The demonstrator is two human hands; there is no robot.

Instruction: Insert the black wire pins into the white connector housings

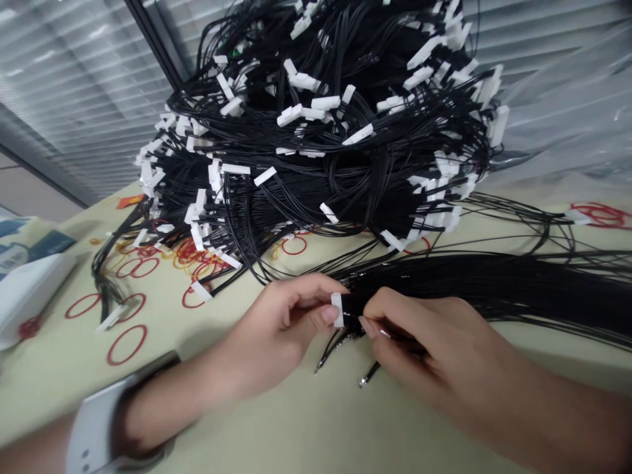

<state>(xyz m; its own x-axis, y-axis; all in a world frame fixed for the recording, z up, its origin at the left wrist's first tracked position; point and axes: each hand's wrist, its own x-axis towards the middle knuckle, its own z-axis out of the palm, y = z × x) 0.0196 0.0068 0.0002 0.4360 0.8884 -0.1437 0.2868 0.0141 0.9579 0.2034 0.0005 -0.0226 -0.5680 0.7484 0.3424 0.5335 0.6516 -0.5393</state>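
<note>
My left hand (296,322) pinches a small white connector housing (337,310) between thumb and forefinger. Close beside it on the right, my right hand (424,336) is closed on a thin black wire (352,315) that reaches toward the housing; whether its tip sits inside I cannot tell. Another metal wire terminal (385,334) shows at my right fingers. Below the hands, loose black wire ends with metal terminals (364,382) stick out over the table. A thick bundle of black wires (494,286) runs off to the right behind my right hand.
A large heap of black cables (316,178) with white connectors stands at the back. Red rubber bands (127,344) and yellow ones lie on the pale table (276,428) at left. A white box (37,289) is at the left edge, clear plastic (573,105) at the right.
</note>
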